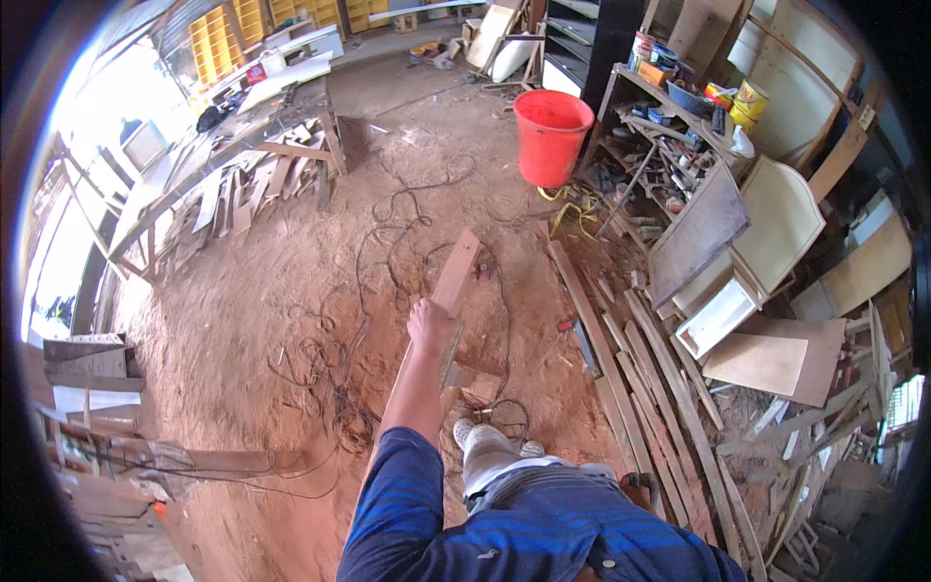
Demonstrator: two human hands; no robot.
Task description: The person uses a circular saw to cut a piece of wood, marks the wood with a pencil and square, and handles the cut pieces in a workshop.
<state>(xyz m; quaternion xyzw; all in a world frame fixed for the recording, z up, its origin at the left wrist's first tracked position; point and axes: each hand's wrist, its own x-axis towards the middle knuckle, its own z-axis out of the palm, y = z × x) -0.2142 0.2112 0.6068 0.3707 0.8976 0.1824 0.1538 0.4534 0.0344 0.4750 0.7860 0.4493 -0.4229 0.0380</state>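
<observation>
Workshop, dirt floor. The person's right hand is nowhere in view; only the blue-sleeved left arm comes up from the lower edge, so nothing can be said of the right. Lower body mostly hidden under the blue shirt; one pale trouser leg and a light shoe show below the arm.

Left hand is closed around a long wooden plank, gripping it about mid-length, fingers wrapped over the edge, knuckles up. The fingertips themselves are hidden behind the board. The plank runs away from the person, its far end pointing toward the red bucket, its near end passing down behind the forearm, where it is hard to separate from scrap offcuts lying on the ground.

Around it: a tangle of black cables sprawls over the dirt to the left of the hand. To the right, a row of long timber strips lies on the floor, near but apart from the held plank. Beyond these, flat panels lean and lie in a pile. Cluttered shelves stand behind the bucket; their small contents are too small to make out. Left side of the room is washed out by daylight, a workbench barely legible there.
</observation>
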